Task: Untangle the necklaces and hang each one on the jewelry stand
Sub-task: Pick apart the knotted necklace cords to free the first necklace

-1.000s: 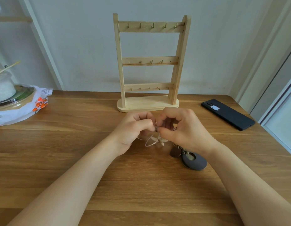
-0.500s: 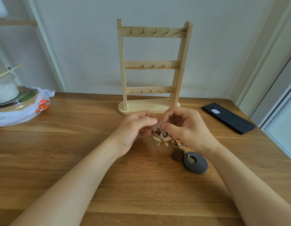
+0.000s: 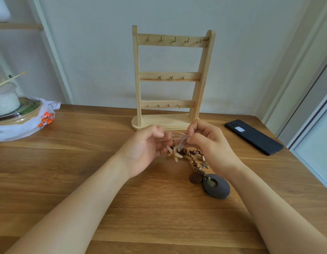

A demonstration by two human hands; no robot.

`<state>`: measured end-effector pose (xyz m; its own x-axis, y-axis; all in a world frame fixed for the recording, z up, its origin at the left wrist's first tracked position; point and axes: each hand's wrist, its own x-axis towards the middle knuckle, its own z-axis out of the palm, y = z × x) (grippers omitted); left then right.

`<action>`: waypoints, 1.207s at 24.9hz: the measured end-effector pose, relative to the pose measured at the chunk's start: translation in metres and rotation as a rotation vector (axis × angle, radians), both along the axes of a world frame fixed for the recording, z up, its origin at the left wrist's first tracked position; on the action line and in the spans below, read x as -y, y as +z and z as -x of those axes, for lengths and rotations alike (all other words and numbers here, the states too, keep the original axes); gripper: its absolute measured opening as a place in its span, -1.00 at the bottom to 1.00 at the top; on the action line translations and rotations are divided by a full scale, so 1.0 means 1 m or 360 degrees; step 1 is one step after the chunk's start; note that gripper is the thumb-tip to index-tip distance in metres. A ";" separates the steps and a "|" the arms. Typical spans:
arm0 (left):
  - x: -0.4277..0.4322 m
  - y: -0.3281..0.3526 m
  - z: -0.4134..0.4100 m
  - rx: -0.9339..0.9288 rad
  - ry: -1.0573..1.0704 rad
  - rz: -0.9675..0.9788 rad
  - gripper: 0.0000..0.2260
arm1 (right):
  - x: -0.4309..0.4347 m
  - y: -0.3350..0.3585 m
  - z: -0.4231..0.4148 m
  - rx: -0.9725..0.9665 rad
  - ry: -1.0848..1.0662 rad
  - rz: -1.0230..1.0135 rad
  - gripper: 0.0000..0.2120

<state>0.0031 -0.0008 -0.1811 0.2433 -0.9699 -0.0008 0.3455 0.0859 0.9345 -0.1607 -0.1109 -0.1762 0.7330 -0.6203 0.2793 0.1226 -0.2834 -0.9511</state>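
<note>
Hovering over the desk, left hand and right hand each hold the tangled necklaces in a tight pinching grip.

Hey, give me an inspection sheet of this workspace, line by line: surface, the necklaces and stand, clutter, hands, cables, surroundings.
Surface: wooden table, visible plank grain.
Job's things: jewelry stand upright at the back, every visible hook empty; pale cord and brown braided necklace tangled together; its dark oval pendant lies on the table.
Clutter: black phone at right; white plastic bag around lidded containers at left.
Hands: left hand and right hand each pinch the pale cord, which is stretched between them.
Cables: nothing seen.
Surroundings: pale wall behind; door frame at right.
</note>
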 end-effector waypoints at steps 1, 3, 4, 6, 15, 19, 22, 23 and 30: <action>0.001 0.000 0.001 -0.0016 0.0159 -0.0035 -0.76 | 0.001 -0.001 -0.001 0.0033 -0.0006 -0.0060 -0.94; 0.002 0.002 0.005 -0.0054 0.0404 -0.0064 -0.77 | 0.000 -0.004 -0.003 0.0069 0.0012 -0.0122 -0.92; 0.003 0.002 0.007 -0.0110 0.0448 -0.0066 -0.80 | -0.001 -0.005 -0.004 0.0089 0.0037 -0.0151 -0.92; 0.003 0.002 0.010 -0.0249 0.0412 -0.0092 -0.86 | -0.004 -0.005 -0.005 0.0145 0.0131 -0.0271 -0.91; 0.000 0.006 0.012 -0.0156 0.0399 -0.0258 -0.58 | -0.011 0.000 -0.005 -0.0001 0.0283 -0.0572 -0.86; 0.002 0.005 0.008 -0.0375 0.0574 -0.0150 -0.64 | -0.009 -0.003 -0.005 -0.0203 0.0115 -0.0243 -0.88; 0.001 0.005 0.006 -0.0529 0.0590 -0.0093 -0.70 | -0.007 -0.005 -0.004 -0.0290 0.0043 -0.0109 -0.95; 0.001 0.006 0.007 -0.0564 0.0592 -0.0090 -0.71 | -0.006 -0.006 -0.004 -0.0300 0.0025 -0.0082 -0.96; -0.002 0.009 0.007 -0.0393 0.0558 -0.0159 -0.79 | -0.004 -0.006 -0.002 -0.0224 -0.0098 0.0118 -0.95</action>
<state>-0.0039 0.0009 -0.1725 0.5387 -0.8208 -0.1899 0.5258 0.1514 0.8371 -0.1586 -0.1066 -0.1822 0.7293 -0.6467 0.2235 -0.0300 -0.3565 -0.9338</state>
